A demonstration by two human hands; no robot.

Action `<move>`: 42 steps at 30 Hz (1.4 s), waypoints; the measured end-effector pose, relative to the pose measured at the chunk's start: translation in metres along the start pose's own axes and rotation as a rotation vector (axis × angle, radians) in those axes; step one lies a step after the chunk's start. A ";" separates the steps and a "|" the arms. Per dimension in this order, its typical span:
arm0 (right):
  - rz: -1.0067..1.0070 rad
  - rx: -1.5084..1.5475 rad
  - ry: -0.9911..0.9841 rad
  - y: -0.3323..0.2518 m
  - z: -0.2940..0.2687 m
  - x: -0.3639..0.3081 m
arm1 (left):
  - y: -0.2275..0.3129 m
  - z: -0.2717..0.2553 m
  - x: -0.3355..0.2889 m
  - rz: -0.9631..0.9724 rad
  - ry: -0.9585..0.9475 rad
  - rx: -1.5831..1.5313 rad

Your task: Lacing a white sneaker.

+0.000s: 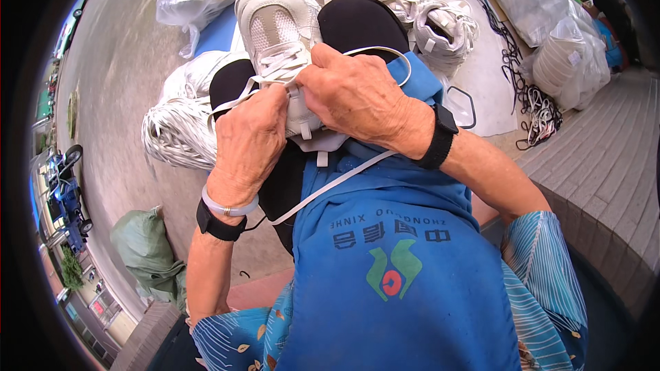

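Note:
A white sneaker (273, 24) rests on my lap between my knees, its toe pointing away from me. White shoelace (283, 62) crosses its tongue. My left hand (251, 134) is closed at the left side of the shoe's opening, pinching the lace. On the other side my right hand (357, 93) grips the lace too, fingers pressed together close to the left ones. A loop of lace sticks out beyond the right hand, and a long loose end hangs across my blue apron (399, 206). The fingertips are partly hidden behind the knuckles.
A bundle of white laces (180, 130) lies left of my knee. Several white sneakers (443, 31) sit ahead to the right. Plastic bags (529, 0) and dark laces (540, 117) lie farther right. A green sack (144, 247) stands at left, and a blue vehicle (65, 199) is beyond.

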State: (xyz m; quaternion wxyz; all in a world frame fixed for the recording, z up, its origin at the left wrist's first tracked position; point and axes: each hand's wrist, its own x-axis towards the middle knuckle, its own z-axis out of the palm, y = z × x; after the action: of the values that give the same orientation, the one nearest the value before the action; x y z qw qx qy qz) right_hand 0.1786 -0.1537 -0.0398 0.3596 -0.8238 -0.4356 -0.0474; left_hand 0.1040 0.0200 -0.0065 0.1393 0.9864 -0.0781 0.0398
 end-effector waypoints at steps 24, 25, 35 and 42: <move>-0.003 -0.253 -0.072 -0.019 -0.001 0.004 | -0.007 0.019 -0.007 -0.054 0.309 -0.218; -0.008 -0.264 -0.080 -0.019 -0.001 0.005 | -0.007 0.022 -0.006 -0.058 0.315 -0.203; -0.038 -0.321 -0.120 -0.024 0.002 0.009 | -0.003 0.028 -0.010 -0.092 0.377 -0.270; -0.109 -0.397 -0.200 -0.023 -0.001 0.017 | -0.005 0.028 -0.011 -0.113 0.386 -0.282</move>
State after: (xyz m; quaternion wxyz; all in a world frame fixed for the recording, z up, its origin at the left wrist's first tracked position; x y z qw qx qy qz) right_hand 0.1718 -0.1343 -0.0197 0.1424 -0.8541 -0.4954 -0.0694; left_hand 0.0960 0.0183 -0.0355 0.2899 0.9341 0.0002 0.2082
